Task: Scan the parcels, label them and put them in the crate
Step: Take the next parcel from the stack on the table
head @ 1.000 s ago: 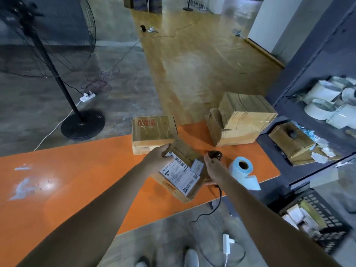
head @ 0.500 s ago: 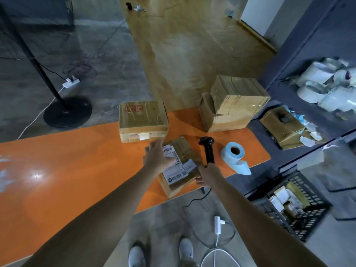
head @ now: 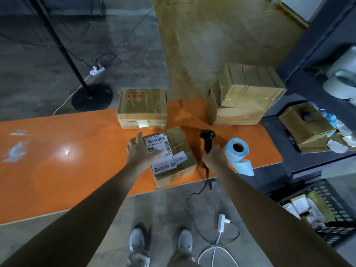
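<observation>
A small cardboard parcel (head: 179,149) with a white barcode label lies flat near the front edge of the orange table (head: 57,160). My left hand (head: 137,151) hovers over its left side with fingers spread, holding nothing. My right hand (head: 213,157) grips the handle of the black barcode scanner (head: 207,137), which lies on the table just right of the parcel. A blue label roll (head: 238,151) sits right of the scanner. The black crate (head: 339,222) stands on the floor at the lower right with several parcels in it.
Another taped parcel (head: 142,106) sits behind the labelled one, and two larger stacked boxes (head: 244,89) stand at the table's far right. A dark shelf unit (head: 308,120) with boxes and rolls is on the right. A fan stand (head: 90,95) and cables are on the floor.
The parcel went from tilted up in both hands to lying flat on the table. My left hand let go of it and opened. My right hand lowered the scanner onto the table.
</observation>
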The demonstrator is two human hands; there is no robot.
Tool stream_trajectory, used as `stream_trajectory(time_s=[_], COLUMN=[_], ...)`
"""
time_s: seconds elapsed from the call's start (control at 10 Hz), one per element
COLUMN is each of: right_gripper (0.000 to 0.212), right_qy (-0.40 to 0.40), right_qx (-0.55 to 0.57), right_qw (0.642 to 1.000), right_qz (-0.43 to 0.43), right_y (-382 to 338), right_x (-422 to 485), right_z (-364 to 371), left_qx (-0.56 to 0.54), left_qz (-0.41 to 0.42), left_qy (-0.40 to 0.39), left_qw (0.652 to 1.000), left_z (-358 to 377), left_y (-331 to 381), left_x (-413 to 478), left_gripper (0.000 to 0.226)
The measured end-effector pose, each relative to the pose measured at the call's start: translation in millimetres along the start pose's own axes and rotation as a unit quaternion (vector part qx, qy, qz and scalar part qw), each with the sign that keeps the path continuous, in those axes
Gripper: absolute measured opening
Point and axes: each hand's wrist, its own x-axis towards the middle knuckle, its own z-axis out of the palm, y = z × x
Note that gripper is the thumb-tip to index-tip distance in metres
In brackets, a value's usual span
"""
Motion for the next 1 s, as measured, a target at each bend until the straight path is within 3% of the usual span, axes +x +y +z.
stream_trajectory(time_s=[0.3,0.6,0.7,1.0], right_gripper=[0.054,0.023,0.006,0.019], right_qy=[-0.084,-0.112,-0.128,-0.138], right_qx=[0.088,0.269,0.245,0.174], right_qw=[0.992,0.956,0.960,0.974], right_qz=[0.023,-0.019,-0.040,-0.049], right_y=[-4.2,-60.5,-90.5,-148.6], right_x=[33.9,-25.3,-51.8,-101.8], right_z=[1.9,-54.7,-59.7,-36.9], left_qx=[0.023,0.005,-0.010,-0.043], left_qz=[-0.027,0.005,0.014,0.052], left_qy=[-0.007,-0.038,-0.048,-0.081], left_qw=[0.999,0.999,0.999,0.994], left_z=[14.1,-32.8,-52.7,-94.8], left_y=[11.9,20.8,18.3,0.6], left_x=[-8.0,-31.9,-41.5,-50.4], left_gripper=[0.104,0.097,0.094,0.091])
